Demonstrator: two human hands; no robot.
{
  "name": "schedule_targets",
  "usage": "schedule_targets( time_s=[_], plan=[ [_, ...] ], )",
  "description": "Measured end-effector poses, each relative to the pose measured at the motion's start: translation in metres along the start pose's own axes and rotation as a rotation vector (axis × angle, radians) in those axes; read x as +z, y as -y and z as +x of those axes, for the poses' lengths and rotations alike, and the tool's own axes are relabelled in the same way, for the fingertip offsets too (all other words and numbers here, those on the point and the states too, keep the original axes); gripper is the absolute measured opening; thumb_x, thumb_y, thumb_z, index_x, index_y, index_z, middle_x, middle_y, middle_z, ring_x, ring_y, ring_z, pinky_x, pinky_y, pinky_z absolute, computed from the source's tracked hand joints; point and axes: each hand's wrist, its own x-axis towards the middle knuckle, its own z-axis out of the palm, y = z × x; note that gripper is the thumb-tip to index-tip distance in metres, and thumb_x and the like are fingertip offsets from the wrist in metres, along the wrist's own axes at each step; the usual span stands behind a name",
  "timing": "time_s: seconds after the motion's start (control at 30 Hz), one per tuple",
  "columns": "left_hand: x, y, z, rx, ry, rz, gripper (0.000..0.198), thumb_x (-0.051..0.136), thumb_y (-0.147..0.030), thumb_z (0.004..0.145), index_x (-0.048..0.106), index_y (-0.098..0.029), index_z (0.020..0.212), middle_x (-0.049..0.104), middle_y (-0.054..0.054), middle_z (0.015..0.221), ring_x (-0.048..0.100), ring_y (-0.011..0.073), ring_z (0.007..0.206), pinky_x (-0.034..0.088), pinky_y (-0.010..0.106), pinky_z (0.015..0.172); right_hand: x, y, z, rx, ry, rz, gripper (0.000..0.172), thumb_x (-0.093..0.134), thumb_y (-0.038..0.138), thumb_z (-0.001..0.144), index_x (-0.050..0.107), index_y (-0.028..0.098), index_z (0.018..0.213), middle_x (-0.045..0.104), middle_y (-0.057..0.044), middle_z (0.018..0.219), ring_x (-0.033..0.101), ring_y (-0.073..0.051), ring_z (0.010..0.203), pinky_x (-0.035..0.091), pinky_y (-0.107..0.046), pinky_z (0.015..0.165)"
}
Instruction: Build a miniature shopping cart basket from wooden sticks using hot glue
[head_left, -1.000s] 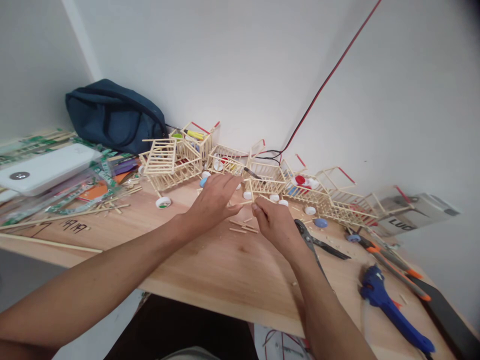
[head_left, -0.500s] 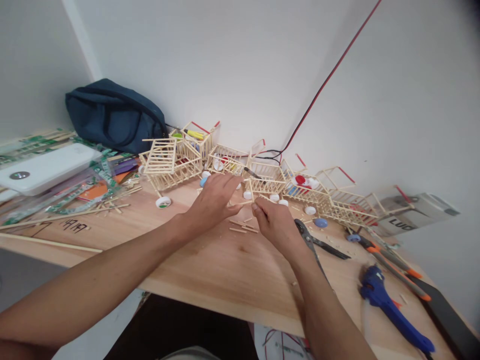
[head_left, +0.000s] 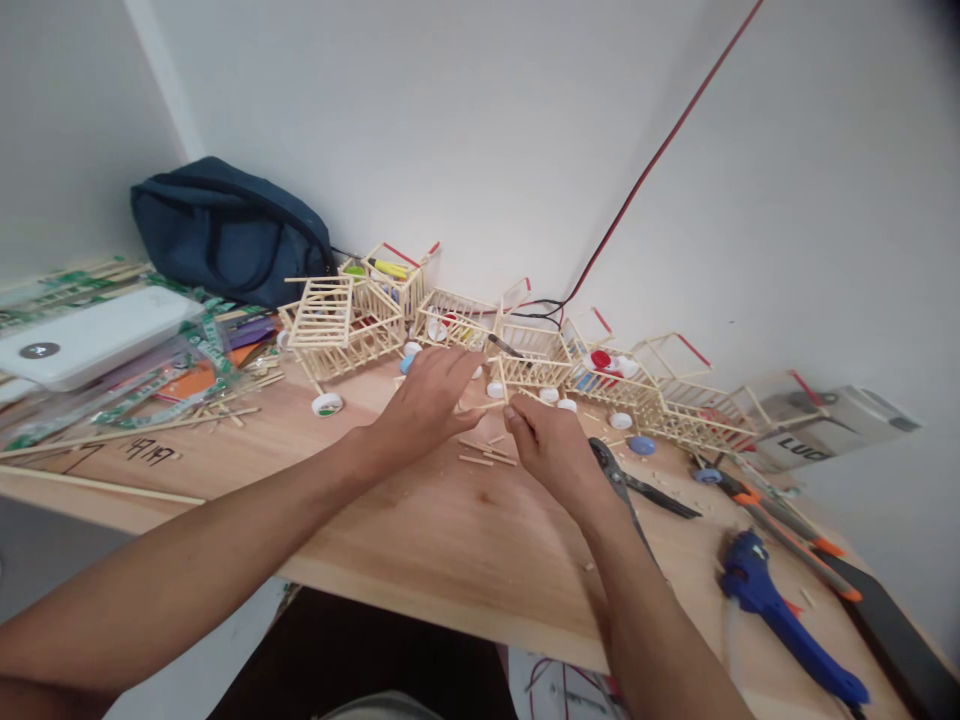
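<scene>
My left hand (head_left: 435,393) is closed on a small frame of thin wooden sticks (head_left: 491,407), its thumb along the lower stick and its fingers over the top. My right hand (head_left: 553,448) is curled, pinching the right end of that frame between thumb and forefinger. Much of the frame is hidden by my fingers. Just beyond my hands stands a small cart built of wooden sticks (head_left: 534,372) with white bottle-cap wheels. Several short cut sticks (head_left: 486,453) lie on the table below my hands.
More stick carts, one being a larger cart (head_left: 345,335), line the wall. A blue pouch (head_left: 232,235) and white power bank (head_left: 105,330) are at left. Pliers (head_left: 622,475), orange-handled cutters (head_left: 787,540) and a blue glue gun (head_left: 787,625) lie at right on the wooden table (head_left: 450,540).
</scene>
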Motion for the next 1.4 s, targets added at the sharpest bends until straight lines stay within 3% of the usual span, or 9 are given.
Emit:
schedule_targets(
  time_s=[0.2,0.6,0.8,1.03,1.23,1.4],
  plan=[
    [-0.001,-0.001,0.001,-0.022,0.009,-0.01,0.047,0.068,-0.023,0.079,0.05,-0.017,0.122,0.063,0.011,0.111,0.056,0.0261,0.106,0.043,0.04,0.091,0.0,0.001,0.0,0.016,-0.011,-0.032,0.027,0.037,0.03,0.095,0.047,0.022,0.071,0.049,0.001,0.059,0.042,-0.015,0.054,0.024,-0.026,0.055],
    [-0.002,-0.002,0.004,-0.03,-0.005,0.002,0.043,0.067,-0.024,0.079,0.052,-0.016,0.118,0.064,0.011,0.107,0.058,0.0262,0.104,0.044,0.039,0.089,-0.006,0.002,-0.001,0.059,-0.034,0.043,0.044,0.029,0.04,0.1,0.065,0.02,0.088,0.067,-0.005,0.073,0.059,-0.019,0.067,0.032,-0.027,0.063],
    [-0.002,-0.002,0.005,-0.091,-0.044,-0.013,0.043,0.068,-0.025,0.078,0.052,-0.017,0.118,0.064,0.009,0.103,0.06,0.025,0.099,0.046,0.038,0.085,-0.011,-0.002,-0.001,0.138,-0.078,0.071,0.052,0.025,0.045,0.099,0.062,0.02,0.074,0.065,-0.006,0.068,0.059,-0.019,0.067,0.034,-0.028,0.063],
    [-0.005,-0.002,0.006,-0.134,-0.129,-0.078,0.047,0.07,-0.022,0.075,0.051,-0.015,0.117,0.064,0.008,0.1,0.061,0.0213,0.092,0.049,0.034,0.082,-0.012,-0.008,0.0,0.15,-0.189,0.147,0.043,0.032,0.043,0.098,0.061,0.02,0.075,0.057,-0.001,0.061,0.053,-0.016,0.06,0.033,-0.026,0.06],
    [-0.011,-0.005,0.01,-0.213,-0.168,-0.123,0.047,0.071,-0.024,0.073,0.052,-0.018,0.115,0.065,0.005,0.097,0.062,0.0199,0.09,0.05,0.033,0.082,-0.019,-0.006,0.001,0.099,-0.139,0.267,0.031,0.041,0.041,0.096,0.062,0.019,0.088,0.056,0.001,0.067,0.05,-0.014,0.061,0.034,-0.025,0.059],
    [-0.018,-0.008,0.014,-0.323,-0.2,-0.213,0.046,0.072,-0.027,0.072,0.055,-0.019,0.114,0.066,0.004,0.093,0.064,0.0194,0.088,0.051,0.035,0.082,-0.024,-0.002,0.001,0.013,-0.007,0.427,0.036,0.037,0.039,0.097,0.065,0.018,0.088,0.065,-0.002,0.082,0.056,-0.015,0.074,0.039,-0.026,0.067]
  ],
)
